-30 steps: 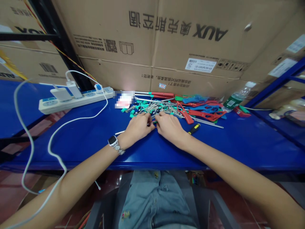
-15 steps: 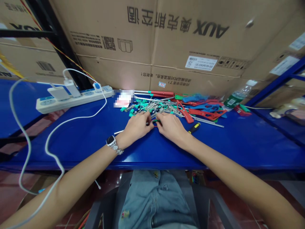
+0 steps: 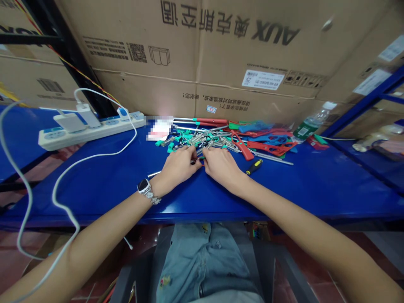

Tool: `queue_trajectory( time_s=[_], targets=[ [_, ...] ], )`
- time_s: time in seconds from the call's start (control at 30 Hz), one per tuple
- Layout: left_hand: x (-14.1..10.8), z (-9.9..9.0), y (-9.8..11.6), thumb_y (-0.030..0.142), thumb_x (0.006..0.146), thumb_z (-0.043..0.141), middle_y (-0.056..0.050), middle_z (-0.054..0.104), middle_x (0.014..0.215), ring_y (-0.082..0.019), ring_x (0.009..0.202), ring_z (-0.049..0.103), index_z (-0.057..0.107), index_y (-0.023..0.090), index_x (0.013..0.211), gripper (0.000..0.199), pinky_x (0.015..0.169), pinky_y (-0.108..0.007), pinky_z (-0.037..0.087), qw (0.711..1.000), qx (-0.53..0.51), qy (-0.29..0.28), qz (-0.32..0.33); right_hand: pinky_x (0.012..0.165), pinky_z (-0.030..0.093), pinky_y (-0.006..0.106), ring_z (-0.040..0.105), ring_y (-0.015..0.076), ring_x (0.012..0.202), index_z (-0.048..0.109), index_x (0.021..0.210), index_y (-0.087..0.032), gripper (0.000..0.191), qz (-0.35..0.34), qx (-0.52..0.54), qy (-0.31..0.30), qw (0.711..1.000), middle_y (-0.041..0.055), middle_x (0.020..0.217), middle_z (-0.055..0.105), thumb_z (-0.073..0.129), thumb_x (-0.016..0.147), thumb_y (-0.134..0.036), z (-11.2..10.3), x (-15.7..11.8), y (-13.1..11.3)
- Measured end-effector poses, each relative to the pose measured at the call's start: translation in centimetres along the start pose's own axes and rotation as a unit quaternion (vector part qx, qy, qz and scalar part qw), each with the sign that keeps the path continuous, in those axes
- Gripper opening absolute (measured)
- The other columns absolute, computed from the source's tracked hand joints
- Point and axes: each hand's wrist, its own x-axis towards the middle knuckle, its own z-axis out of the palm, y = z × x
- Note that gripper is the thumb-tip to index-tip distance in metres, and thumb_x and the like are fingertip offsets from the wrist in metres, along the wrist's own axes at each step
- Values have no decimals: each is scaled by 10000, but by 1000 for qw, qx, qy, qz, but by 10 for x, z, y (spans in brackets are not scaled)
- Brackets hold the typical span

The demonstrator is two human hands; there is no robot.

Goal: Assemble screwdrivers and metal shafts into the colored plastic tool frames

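Note:
My left hand [image 3: 179, 167], with a watch on its wrist, is closed on a thin metal rod [image 3: 153, 174], whose silver end sticks out beside the wrist. My right hand [image 3: 223, 167] meets it in a pinch. A small piece with green and red bits [image 3: 202, 158] shows between the fingertips, mostly hidden by them. Just beyond both hands spreads a pile of small metal parts with green ends [image 3: 202, 139]. Right of my right hand lies a yellow and black screwdriver [image 3: 254, 167].
Red and blue plastic handles [image 3: 271, 145] lie at the back right, near a plastic bottle [image 3: 311, 124]. A white power strip [image 3: 104, 128] with plugs and a trailing white cable [image 3: 91, 158] sits left. A large cardboard box [image 3: 176, 88] stands behind the blue table [image 3: 303, 193].
The whole view has shifted slightly, so things appear a little further left. Both hands stay together at the same spot on the table, fingers closed.

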Motion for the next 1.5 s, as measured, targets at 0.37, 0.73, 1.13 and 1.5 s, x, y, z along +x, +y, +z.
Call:
queue_trajectory(
  time_s=[0.37, 0.73, 1.13, 1.5],
  targets=[
    [9, 3, -27, 213, 891, 600, -81, 688, 1036, -267, 990, 641, 674, 197, 993, 128, 847, -399, 509, 995, -75, -6, 67, 793, 457, 348, 646, 213, 826, 736, 1180, -159, 260, -94, 142, 63, 983, 89, 944, 726, 564, 1004, -241, 7, -15, 36],
    [1, -9, -18, 349, 1023, 475, -115, 677, 1126, -315, 1075, 590, 730, 197, 1205, 348, 955, -496, 456, 977, 52, 25, 207, 783, 487, 338, 639, 196, 782, 757, 1007, -151, 213, 51, 222, 105, 968, 82, 916, 739, 564, 918, -152, -1, 0, 102],
    [13, -10, 1, 378, 1025, 502, -120, 661, 1103, -314, 1050, 603, 710, 202, 1215, 333, 926, -454, 463, 963, 69, 48, 256, 965, 469, 452, 627, 342, 1194, 610, 1296, -181, 424, 190, 67, 69, 977, 159, 1319, 653, 683, 903, -322, 4, -14, 121],
    [56, -6, 13, 341, 1019, 483, -84, 692, 1002, -248, 977, 604, 695, 194, 958, 265, 903, -400, 460, 966, 17, 88, 242, 981, 465, 475, 644, 354, 1210, 573, 1377, -165, 571, 205, 72, 41, 975, 178, 1339, 681, 736, 860, -346, 0, -10, 125]
  ],
)
